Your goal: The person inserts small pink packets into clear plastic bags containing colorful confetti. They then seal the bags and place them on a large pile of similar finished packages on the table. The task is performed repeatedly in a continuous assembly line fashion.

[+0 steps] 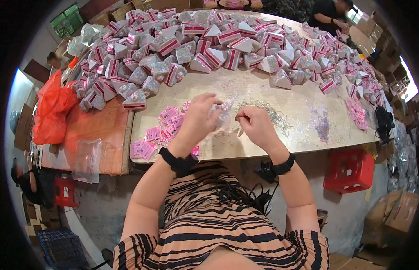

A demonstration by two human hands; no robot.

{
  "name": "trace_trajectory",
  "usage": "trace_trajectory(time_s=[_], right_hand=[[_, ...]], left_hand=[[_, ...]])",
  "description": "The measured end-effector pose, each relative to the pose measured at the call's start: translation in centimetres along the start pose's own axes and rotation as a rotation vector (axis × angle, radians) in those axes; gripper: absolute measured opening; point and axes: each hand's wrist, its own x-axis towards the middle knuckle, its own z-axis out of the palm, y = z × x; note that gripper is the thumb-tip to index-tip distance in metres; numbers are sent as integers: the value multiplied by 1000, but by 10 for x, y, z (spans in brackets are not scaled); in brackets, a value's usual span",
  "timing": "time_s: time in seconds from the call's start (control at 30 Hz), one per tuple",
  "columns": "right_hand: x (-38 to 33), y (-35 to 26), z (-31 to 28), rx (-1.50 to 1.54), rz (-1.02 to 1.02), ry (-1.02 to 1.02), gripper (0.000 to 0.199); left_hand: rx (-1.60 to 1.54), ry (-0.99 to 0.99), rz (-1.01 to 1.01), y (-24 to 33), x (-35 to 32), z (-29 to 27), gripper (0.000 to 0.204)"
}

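Note:
My left hand [201, 116] is closed round a small clear, shiny plastic bag [224, 112] with something glittery in it; its exact contents are hard to make out. Just to the right, my right hand [257, 127] has thumb and forefinger pinched together, and whatever they grip is too small to name. Beside that hand lies a loose pile of thin silvery ties [278, 118]. Small pink printed cards [168, 128] are scattered on the table next to my left forearm. Beyond both hands spreads a big heap of wedge-shaped, cake-slice-like pieces [229, 36] in glittery wrapping with dark pink bands.
Glitter [323, 126] is strewn over the pale table [209, 85]. An orange-red plastic bag [54, 108] and a clear bag [88, 159] lie at left. Pink packets [356, 112] sit at the right edge, above a red crate [350, 171]. Other people work around the table.

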Motion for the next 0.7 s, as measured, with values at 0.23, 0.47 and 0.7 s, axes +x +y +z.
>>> trace_trajectory(time_s=[0.23, 0.47, 0.7], right_hand=[[-4, -15, -1, 155, 54, 4, 9], [-11, -19, 5, 119, -82, 88, 9], [-16, -22, 11, -185, -354, 141, 9]], left_hand=[[-43, -100, 71, 28, 6, -11, 10], [-582, -260, -418, 22, 1, -11, 13], [-1004, -339, -662, 16, -3, -17, 12]])
